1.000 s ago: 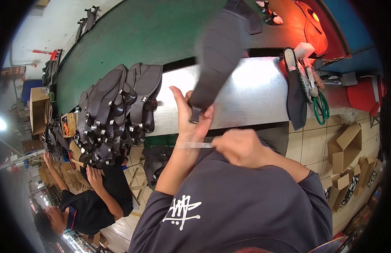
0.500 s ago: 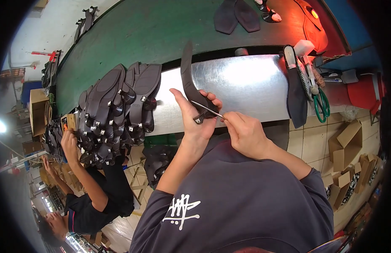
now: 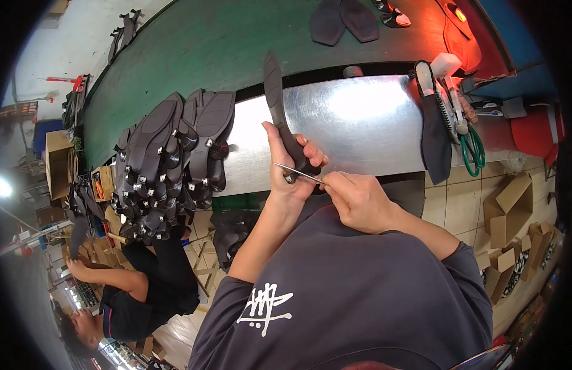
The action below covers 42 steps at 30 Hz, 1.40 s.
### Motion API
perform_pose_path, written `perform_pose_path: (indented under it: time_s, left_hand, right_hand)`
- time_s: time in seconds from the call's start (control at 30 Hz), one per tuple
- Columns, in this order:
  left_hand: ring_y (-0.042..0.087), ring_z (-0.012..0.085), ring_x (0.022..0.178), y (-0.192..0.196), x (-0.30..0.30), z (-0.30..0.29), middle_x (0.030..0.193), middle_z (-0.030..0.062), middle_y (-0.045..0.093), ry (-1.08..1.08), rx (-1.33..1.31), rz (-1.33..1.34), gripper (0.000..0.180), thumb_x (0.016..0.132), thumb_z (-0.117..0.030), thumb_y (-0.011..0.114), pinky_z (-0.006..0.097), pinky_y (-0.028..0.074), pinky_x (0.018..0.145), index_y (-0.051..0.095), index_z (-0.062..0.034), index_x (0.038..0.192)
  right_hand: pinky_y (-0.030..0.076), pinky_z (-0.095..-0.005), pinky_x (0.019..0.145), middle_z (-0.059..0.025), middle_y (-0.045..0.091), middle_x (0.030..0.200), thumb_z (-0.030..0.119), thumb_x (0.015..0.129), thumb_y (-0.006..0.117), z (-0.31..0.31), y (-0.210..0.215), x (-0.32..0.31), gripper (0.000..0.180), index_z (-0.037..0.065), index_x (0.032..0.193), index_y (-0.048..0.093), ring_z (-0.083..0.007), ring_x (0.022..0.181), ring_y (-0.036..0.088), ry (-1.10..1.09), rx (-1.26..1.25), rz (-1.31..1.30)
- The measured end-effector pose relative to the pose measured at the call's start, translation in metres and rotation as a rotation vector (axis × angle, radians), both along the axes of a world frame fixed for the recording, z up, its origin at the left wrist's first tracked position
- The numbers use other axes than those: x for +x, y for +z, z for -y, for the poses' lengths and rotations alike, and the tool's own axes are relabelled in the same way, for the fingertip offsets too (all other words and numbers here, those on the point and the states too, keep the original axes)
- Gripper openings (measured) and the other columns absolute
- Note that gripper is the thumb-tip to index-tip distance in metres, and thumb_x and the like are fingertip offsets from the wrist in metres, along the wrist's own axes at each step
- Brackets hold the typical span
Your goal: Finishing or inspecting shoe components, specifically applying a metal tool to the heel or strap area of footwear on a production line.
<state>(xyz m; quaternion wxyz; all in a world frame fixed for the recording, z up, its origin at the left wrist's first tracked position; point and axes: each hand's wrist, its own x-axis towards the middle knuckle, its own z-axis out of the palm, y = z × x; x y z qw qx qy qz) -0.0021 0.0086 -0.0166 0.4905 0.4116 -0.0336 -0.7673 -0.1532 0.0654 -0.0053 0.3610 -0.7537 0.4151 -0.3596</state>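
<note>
My left hand (image 3: pixel 287 190) is closed round the heel end of a dark shoe sole (image 3: pixel 275 92), thumb raised beside it. The sole's long toe part points away from me, over the metal plate. My right hand (image 3: pixel 363 200) pinches a thin pointed metal tool (image 3: pixel 293 171), whose exact kind I cannot make out. The tool's shaft lies across the heel end, its tip by my left palm. My fingers hide part of the heel.
A pile of dark heeled soles (image 3: pixel 202 142) lies left on the green bench (image 3: pixel 261 31). The shiny metal plate (image 3: pixel 347 123) runs along its front. Green-handled scissors (image 3: pixel 474 151) sit right, near an orange-lit lamp (image 3: pixel 460 13). A co-worker (image 3: pixel 128 302) is at lower left.
The sole has turned more upright in my left hand, and the tool has shifted slightly down toward the heel's end. The co-worker's arm has drawn back from the pile.
</note>
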Motion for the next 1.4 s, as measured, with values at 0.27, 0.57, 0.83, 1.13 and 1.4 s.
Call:
perform_pose_path:
  time_s: [0.27,0.57,0.83,1.13,1.4]
  left_hand:
    - [0.050,0.0184,0.057,-0.016,0.000,0.015,0.061,0.0027,0.050,0.026,0.106,-0.082,0.064,0.084,-0.074,0.045,0.034,0.044,0.064,0.050,-0.0121,0.072]
    - [0.051,0.0180,0.056,0.009,0.000,0.012,0.059,0.0008,0.052,0.161,-0.067,-0.197,0.066,0.079,-0.077,0.044,0.037,0.044,0.094,0.052,-0.0132,0.063]
    - [0.047,0.0193,0.053,0.001,-0.002,0.010,0.054,0.0001,0.047,0.164,-0.247,-0.287,0.071,0.080,-0.081,0.037,0.036,0.043,0.076,0.051,-0.0136,0.061]
    - [0.047,0.0211,0.048,-0.003,-0.001,0.010,0.053,0.0013,0.048,0.089,-0.464,-0.275,0.073,0.083,-0.079,0.031,0.036,0.044,0.077,0.054,-0.0131,0.060]
    - [0.046,0.0178,0.051,0.007,-0.008,0.017,0.054,-0.0013,0.046,0.155,-0.225,-0.371,0.067,0.079,-0.079,0.042,0.034,0.045,0.074,0.054,-0.0147,0.061]
  right_hand:
    - [0.048,-0.0370,0.054,-0.0075,0.058,0.070,0.004,0.072,0.061,-0.021,0.004,0.014,0.014,0.007,0.086,0.058,-0.0261,0.062,0.060,0.243,-0.196,0.001]
    - [0.048,-0.0399,0.057,-0.0132,0.061,0.076,0.004,0.089,0.056,0.001,-0.005,0.006,0.003,0.004,0.091,0.053,-0.0328,0.067,0.062,-0.155,0.083,0.074]
    - [0.046,-0.0405,0.053,-0.0153,0.058,0.071,0.003,0.088,0.057,0.000,-0.013,0.015,0.010,0.003,0.087,0.047,-0.0348,0.063,0.060,-0.185,-0.072,0.001]
    - [0.045,-0.0412,0.054,-0.0181,0.054,0.070,-0.001,0.087,0.056,0.001,-0.005,0.011,0.008,0.001,0.087,0.048,-0.0377,0.064,0.058,-0.036,0.033,0.071]
    - [0.048,-0.0388,0.056,-0.0147,0.061,0.074,0.006,0.090,0.056,-0.007,-0.004,0.013,0.008,0.004,0.087,0.050,-0.0328,0.068,0.063,0.126,0.116,0.245]
